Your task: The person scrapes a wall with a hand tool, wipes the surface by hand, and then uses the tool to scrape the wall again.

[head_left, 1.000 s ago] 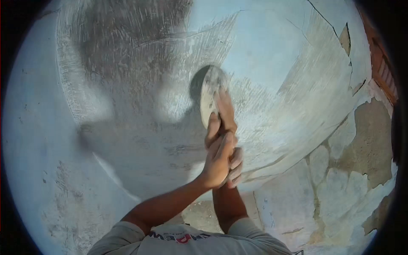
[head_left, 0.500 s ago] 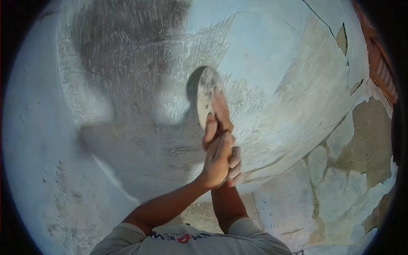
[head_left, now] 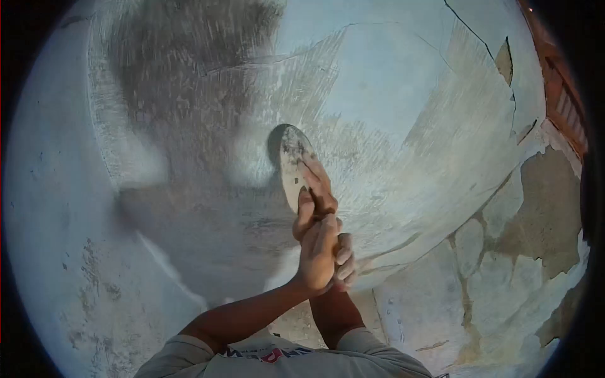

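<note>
A pale, flat, oval-looking disc with dark smudges lies against or close to the scuffed wall surface. Its exact kind does not show. My right hand grips its lower right part, thumb on the near left side and fingers laid along its face. Below that, my left hand is closed around my right wrist, with its dusty fingertips curling out on the right side. The disc casts a dark shadow along its upper left edge.
The pale wall carries grey scratched patches and thin cracks. Peeling plaster bares a brown patch at the right. A reddish-brown slatted frame stands at the far right edge. My own shadow falls across the left and middle.
Both hands and the disc have moved down and slightly left across the wall. The hold on the disc and on the wrist looks the same.
</note>
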Demonstrator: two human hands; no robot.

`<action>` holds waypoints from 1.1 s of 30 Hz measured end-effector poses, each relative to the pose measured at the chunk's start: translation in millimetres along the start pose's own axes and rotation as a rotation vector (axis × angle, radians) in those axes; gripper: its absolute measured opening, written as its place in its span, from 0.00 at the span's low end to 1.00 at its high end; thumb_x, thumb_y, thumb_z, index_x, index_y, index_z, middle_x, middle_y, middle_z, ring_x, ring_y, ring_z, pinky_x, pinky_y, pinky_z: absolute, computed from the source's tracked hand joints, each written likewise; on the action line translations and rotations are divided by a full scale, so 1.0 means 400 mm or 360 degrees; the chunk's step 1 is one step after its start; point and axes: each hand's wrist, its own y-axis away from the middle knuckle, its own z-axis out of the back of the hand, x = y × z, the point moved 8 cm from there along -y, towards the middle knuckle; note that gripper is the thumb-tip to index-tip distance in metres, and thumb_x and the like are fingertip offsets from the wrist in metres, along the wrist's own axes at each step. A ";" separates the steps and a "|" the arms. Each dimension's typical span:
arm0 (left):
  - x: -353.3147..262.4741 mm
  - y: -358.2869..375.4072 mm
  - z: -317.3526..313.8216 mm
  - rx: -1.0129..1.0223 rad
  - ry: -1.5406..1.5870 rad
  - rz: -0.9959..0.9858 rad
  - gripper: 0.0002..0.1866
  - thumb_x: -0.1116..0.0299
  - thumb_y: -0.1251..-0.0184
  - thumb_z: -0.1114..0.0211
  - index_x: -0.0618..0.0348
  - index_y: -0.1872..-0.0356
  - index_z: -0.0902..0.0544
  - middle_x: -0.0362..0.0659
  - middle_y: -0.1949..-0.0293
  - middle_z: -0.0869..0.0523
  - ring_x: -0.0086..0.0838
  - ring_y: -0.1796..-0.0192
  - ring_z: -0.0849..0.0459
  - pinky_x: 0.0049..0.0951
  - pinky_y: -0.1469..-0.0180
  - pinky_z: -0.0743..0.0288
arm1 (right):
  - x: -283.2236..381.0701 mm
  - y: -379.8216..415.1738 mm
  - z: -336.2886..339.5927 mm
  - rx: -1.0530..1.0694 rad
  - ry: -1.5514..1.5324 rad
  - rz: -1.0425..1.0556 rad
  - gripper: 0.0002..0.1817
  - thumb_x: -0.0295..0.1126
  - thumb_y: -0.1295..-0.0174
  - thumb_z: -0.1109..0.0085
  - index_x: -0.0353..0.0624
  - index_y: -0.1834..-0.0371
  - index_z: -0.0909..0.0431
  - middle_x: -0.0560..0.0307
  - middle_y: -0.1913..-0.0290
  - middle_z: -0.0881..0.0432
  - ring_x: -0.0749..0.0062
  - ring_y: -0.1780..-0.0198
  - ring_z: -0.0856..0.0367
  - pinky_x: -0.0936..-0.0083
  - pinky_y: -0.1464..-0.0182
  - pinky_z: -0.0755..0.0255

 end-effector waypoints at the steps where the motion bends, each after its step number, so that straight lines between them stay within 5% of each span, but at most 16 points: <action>1: -0.014 0.012 -0.067 -0.0313 -0.0587 -0.0164 0.19 0.39 0.11 0.53 0.41 0.50 0.28 0.38 0.75 0.26 0.32 0.81 0.23 0.45 0.76 0.25 | -0.006 -0.060 0.000 -0.0023 -0.0019 0.0029 0.21 0.38 0.17 0.48 0.44 0.30 0.15 0.42 0.20 0.27 0.33 0.16 0.38 0.39 0.20 0.40; 4: 0.005 -0.013 -0.111 -0.0481 -0.0509 -0.0271 0.23 0.34 0.13 0.55 0.42 0.44 0.28 0.42 0.70 0.23 0.37 0.74 0.18 0.49 0.70 0.23 | 0.004 -0.062 0.016 -0.0007 -0.0004 0.0003 0.21 0.38 0.17 0.48 0.44 0.30 0.15 0.42 0.20 0.27 0.33 0.16 0.38 0.39 0.20 0.40; 6: 0.064 -0.043 -0.048 0.0573 0.0127 -0.0081 0.30 0.31 0.14 0.60 0.43 0.36 0.29 0.48 0.61 0.20 0.44 0.64 0.15 0.53 0.63 0.22 | 0.015 -0.003 0.027 0.0025 0.0011 -0.0046 0.21 0.38 0.17 0.48 0.44 0.30 0.15 0.42 0.20 0.27 0.33 0.16 0.38 0.39 0.20 0.40; 9: 0.049 -0.001 -0.046 0.1521 0.0477 0.0140 0.39 0.27 0.16 0.68 0.44 0.22 0.34 0.58 0.44 0.22 0.57 0.43 0.16 0.60 0.50 0.23 | 0.012 0.023 0.032 0.0042 -0.0022 -0.0061 0.21 0.38 0.17 0.48 0.45 0.30 0.15 0.42 0.19 0.27 0.33 0.16 0.38 0.39 0.20 0.40; 12: 0.013 -0.023 -0.034 0.1372 0.0363 0.0095 0.34 0.30 0.14 0.65 0.44 0.31 0.29 0.52 0.55 0.19 0.47 0.59 0.13 0.55 0.61 0.19 | 0.005 -0.031 0.025 -0.0020 -0.0008 0.0014 0.21 0.38 0.17 0.48 0.45 0.30 0.15 0.42 0.19 0.27 0.33 0.16 0.38 0.39 0.20 0.40; 14: -0.054 0.016 -0.047 -0.0197 -0.0485 -0.0076 0.21 0.38 0.10 0.59 0.41 0.49 0.27 0.34 0.75 0.26 0.29 0.85 0.28 0.40 0.88 0.31 | 0.007 -0.076 0.013 -0.0045 -0.0040 0.0019 0.21 0.38 0.17 0.48 0.45 0.30 0.15 0.42 0.19 0.27 0.33 0.16 0.38 0.39 0.20 0.40; 17: -0.062 -0.020 0.008 0.0941 0.0255 0.0253 0.32 0.29 0.15 0.63 0.45 0.41 0.26 0.42 0.66 0.19 0.41 0.73 0.17 0.53 0.73 0.19 | 0.020 -0.058 0.001 0.0001 -0.0228 -0.0088 0.21 0.39 0.17 0.49 0.44 0.29 0.16 0.41 0.20 0.27 0.33 0.16 0.38 0.38 0.19 0.42; 20: -0.069 -0.018 -0.010 0.1562 0.0264 0.0539 0.40 0.22 0.20 0.65 0.46 0.36 0.26 0.48 0.58 0.16 0.50 0.62 0.12 0.62 0.60 0.17 | 0.022 -0.028 -0.022 -0.0021 -0.0203 -0.0158 0.28 0.47 0.16 0.57 0.44 0.27 0.18 0.42 0.18 0.29 0.35 0.15 0.40 0.40 0.17 0.46; 21: -0.070 -0.023 -0.012 0.1609 0.0296 0.0599 0.42 0.20 0.22 0.66 0.46 0.34 0.27 0.50 0.56 0.16 0.53 0.59 0.12 0.64 0.56 0.18 | 0.020 -0.033 -0.027 -0.0025 -0.0232 -0.0139 0.33 0.54 0.17 0.63 0.45 0.25 0.20 0.43 0.17 0.30 0.37 0.14 0.43 0.43 0.16 0.48; 25: -0.078 -0.059 -0.012 0.1104 0.0400 0.0349 0.43 0.19 0.24 0.64 0.45 0.34 0.26 0.51 0.56 0.16 0.53 0.59 0.11 0.65 0.56 0.18 | 0.002 -0.066 -0.039 -0.0037 -0.0180 -0.0122 0.29 0.48 0.16 0.59 0.44 0.24 0.21 0.43 0.18 0.29 0.38 0.15 0.39 0.44 0.17 0.46; 33: -0.074 0.010 -0.024 0.1866 0.0734 0.0660 0.48 0.19 0.23 0.62 0.52 0.24 0.32 0.59 0.40 0.22 0.59 0.35 0.20 0.70 0.35 0.29 | 0.009 -0.015 -0.037 0.0042 0.0013 0.0005 0.21 0.36 0.18 0.46 0.43 0.28 0.17 0.40 0.22 0.25 0.36 0.19 0.31 0.43 0.20 0.39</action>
